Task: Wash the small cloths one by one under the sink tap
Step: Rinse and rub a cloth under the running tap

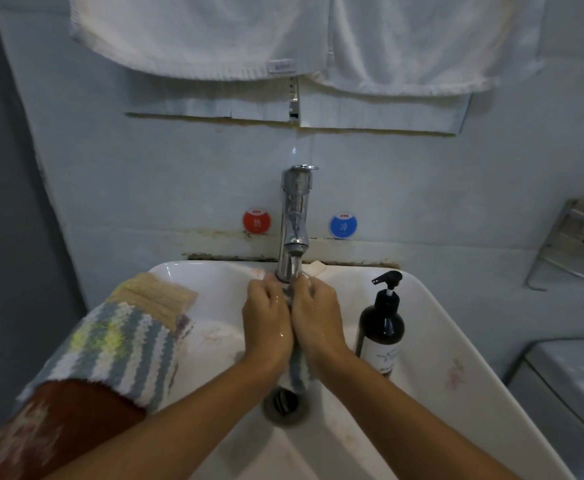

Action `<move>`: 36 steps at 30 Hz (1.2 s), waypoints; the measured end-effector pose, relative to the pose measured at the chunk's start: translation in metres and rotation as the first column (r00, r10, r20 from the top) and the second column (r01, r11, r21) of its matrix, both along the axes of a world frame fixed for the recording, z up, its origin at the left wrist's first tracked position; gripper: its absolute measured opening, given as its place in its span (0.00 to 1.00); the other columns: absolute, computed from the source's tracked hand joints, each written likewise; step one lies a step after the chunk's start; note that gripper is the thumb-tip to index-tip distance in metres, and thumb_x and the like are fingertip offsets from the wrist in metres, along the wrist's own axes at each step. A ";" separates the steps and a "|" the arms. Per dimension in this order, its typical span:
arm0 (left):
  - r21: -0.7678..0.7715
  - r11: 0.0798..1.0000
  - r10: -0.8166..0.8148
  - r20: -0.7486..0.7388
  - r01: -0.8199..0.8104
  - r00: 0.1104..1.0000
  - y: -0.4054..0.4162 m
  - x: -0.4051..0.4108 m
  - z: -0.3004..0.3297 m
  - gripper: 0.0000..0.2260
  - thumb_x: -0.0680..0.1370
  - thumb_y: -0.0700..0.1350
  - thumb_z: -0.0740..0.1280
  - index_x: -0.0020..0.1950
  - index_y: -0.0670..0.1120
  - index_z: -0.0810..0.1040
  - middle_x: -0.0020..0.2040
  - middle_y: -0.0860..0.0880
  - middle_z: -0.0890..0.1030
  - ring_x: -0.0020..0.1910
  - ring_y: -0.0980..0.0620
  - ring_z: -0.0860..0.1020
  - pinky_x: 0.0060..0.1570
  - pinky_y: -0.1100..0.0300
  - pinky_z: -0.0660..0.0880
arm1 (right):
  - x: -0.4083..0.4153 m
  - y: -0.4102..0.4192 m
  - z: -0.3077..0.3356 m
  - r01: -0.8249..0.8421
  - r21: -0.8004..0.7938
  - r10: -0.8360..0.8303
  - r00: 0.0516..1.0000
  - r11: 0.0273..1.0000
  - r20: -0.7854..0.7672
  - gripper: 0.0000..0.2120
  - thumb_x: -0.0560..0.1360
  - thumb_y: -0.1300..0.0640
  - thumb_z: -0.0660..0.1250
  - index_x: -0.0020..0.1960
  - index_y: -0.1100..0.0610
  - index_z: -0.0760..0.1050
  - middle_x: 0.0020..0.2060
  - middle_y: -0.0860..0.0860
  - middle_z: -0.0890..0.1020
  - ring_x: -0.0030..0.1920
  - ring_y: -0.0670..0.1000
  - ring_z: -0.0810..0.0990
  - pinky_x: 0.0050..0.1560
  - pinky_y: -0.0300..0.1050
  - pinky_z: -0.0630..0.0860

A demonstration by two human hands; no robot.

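Observation:
My left hand (pixel 266 320) and my right hand (pixel 316 317) are pressed together under the chrome tap (pixel 294 220), both gripping a small blue-and-white striped cloth (pixel 295 374). The cloth's lower end hangs out below my wrists, above the drain (pixel 285 403). Water runs from the spout onto my fingers, and both hands are wet. More small cloths lie piled on the sink's left rim: a striped blue, white and yellow one (pixel 121 351), a beige one (pixel 152 296) and a dark red one (pixel 62 427).
The white sink (pixel 432 323) fills the lower view. A dark pump bottle (pixel 382 323) stands on its right side, close to my right forearm. A soap bar (pixel 315 268) lies behind the tap. White towels (pixel 214 36) hang above. A metal rack (pixel 574 244) is at the right wall.

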State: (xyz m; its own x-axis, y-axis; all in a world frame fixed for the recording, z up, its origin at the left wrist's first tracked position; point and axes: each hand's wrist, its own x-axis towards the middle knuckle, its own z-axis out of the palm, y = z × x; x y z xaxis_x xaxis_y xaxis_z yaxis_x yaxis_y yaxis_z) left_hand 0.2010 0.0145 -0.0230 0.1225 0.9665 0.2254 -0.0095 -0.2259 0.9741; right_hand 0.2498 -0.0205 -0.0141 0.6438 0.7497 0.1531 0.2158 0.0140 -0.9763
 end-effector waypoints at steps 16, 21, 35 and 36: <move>-0.166 0.940 -0.317 -0.099 0.299 0.943 0.020 -0.009 0.006 0.21 0.84 0.57 0.48 0.54 0.49 0.77 0.47 0.46 0.82 0.48 0.47 0.81 0.51 0.46 0.80 | 0.027 -0.011 0.026 -0.284 -0.028 0.285 0.956 0.959 0.069 0.04 0.74 0.64 0.64 0.45 0.64 0.76 0.47 0.58 0.79 0.48 0.55 0.79 0.46 0.44 0.74; -0.026 0.958 -0.285 -0.155 0.285 0.946 0.016 -0.008 0.003 0.21 0.82 0.59 0.51 0.50 0.49 0.79 0.45 0.49 0.82 0.46 0.51 0.81 0.47 0.56 0.78 | 0.034 -0.011 0.029 -0.270 -0.150 0.287 0.952 0.951 0.106 0.05 0.78 0.61 0.64 0.44 0.58 0.76 0.43 0.54 0.79 0.46 0.51 0.77 0.44 0.42 0.70; 0.231 0.971 0.078 -0.097 -0.054 0.992 0.034 -0.016 0.010 0.13 0.83 0.50 0.57 0.40 0.50 0.69 0.35 0.51 0.74 0.36 0.54 0.74 0.35 0.59 0.69 | 0.046 -0.014 0.014 -0.404 -0.478 0.493 0.867 0.780 0.071 0.13 0.75 0.42 0.70 0.51 0.51 0.81 0.42 0.46 0.86 0.42 0.44 0.85 0.47 0.40 0.80; 0.230 0.970 0.095 -0.092 -0.072 0.991 0.036 -0.016 0.011 0.14 0.84 0.50 0.57 0.39 0.50 0.68 0.34 0.51 0.74 0.35 0.54 0.73 0.34 0.59 0.68 | 0.048 -0.012 0.012 -0.407 -0.487 0.516 0.850 0.773 0.108 0.10 0.76 0.48 0.71 0.53 0.53 0.82 0.46 0.48 0.86 0.46 0.46 0.84 0.50 0.41 0.80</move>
